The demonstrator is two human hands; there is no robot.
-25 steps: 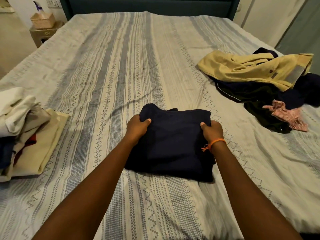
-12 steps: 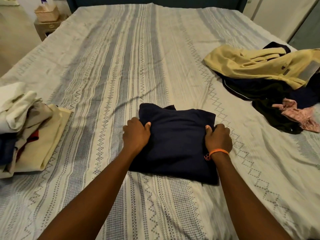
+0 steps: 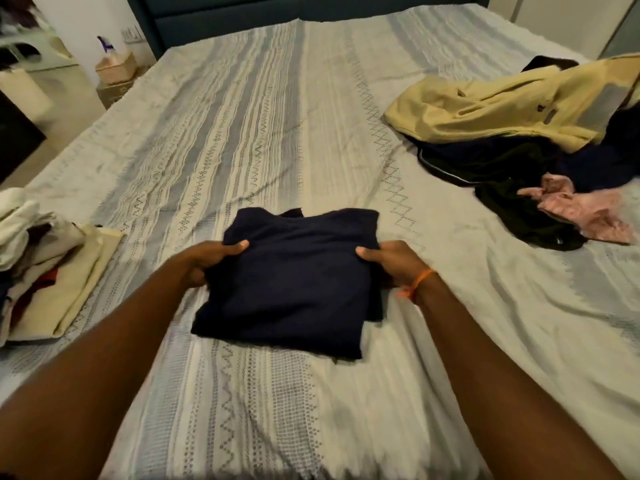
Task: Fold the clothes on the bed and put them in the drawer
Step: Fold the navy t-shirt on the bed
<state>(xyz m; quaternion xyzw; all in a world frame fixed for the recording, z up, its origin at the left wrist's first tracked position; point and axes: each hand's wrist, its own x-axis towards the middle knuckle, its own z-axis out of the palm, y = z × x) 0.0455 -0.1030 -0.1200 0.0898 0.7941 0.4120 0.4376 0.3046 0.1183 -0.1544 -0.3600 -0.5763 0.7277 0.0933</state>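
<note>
You hold a folded navy garment (image 3: pixel 294 275) at centre frame: matt knit cloth with a faintly fuzzy face and no sheen. Under it, the bedspread (image 3: pixel 263 126) is woven cloth, off-white with grey-blue stripes and raised zigzag stitching, matt and lightly creased. At upper right, the yellow garment (image 3: pixel 502 112) looks like thick, soft fleece-like cloth, matt. Below it lies dark, matt cloth (image 3: pixel 502 174), and the pink piece (image 3: pixel 585 213) at the right edge is thin, crumpled fabric. At the left edge, the stack of folded clothes (image 3: pixel 59 271) is cream and white cloth, smooth and dull. The headboard (image 3: pixel 311 6) at top is dark upholstered fabric, matt.
</note>
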